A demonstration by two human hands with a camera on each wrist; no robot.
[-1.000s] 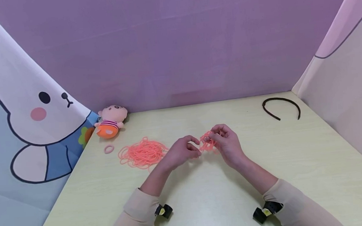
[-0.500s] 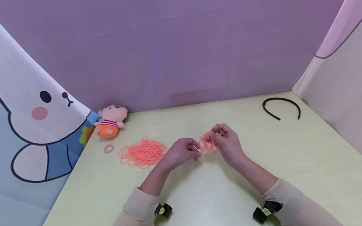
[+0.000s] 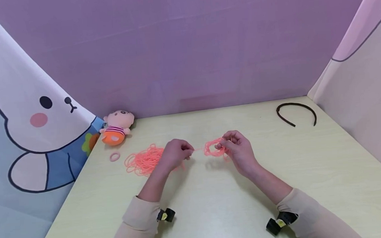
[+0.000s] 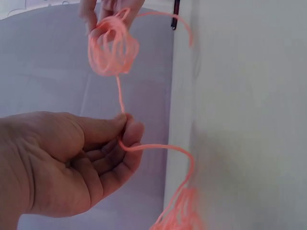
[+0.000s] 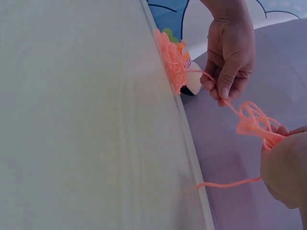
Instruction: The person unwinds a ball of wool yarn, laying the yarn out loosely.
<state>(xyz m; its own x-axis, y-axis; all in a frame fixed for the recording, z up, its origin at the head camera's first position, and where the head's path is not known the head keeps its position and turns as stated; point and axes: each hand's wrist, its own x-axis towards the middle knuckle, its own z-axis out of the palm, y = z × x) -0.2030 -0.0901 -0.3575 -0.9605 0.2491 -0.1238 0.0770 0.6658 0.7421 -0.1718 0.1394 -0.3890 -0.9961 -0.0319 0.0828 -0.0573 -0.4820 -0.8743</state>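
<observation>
My right hand (image 3: 241, 154) grips a small looped bundle of coral cord (image 3: 214, 148) above the table. A loose tail (image 5: 230, 184) of the cord hangs from that hand in the right wrist view. My left hand (image 3: 176, 154) pinches one strand (image 4: 120, 96) between thumb and forefinger, a short way left of the bundle. Between the two hands the strand runs straight. From the left fingers it curves down to a larger loose pile of the same cord (image 3: 144, 161) on the table, partly hidden behind the left hand in the head view.
A plush doll (image 3: 117, 128) in orange shorts sits at the back left, with a small pink ring (image 3: 114, 157) before it. A black headband (image 3: 295, 104) lies at the back right of the pale table (image 3: 214, 211). Behind stands a purple cloth wall (image 3: 187, 54).
My left hand has moved left from beside the bundle, drawing a strand out between the hands. The bundle's loops now spread wider to the left. My right hand has stayed in place.
</observation>
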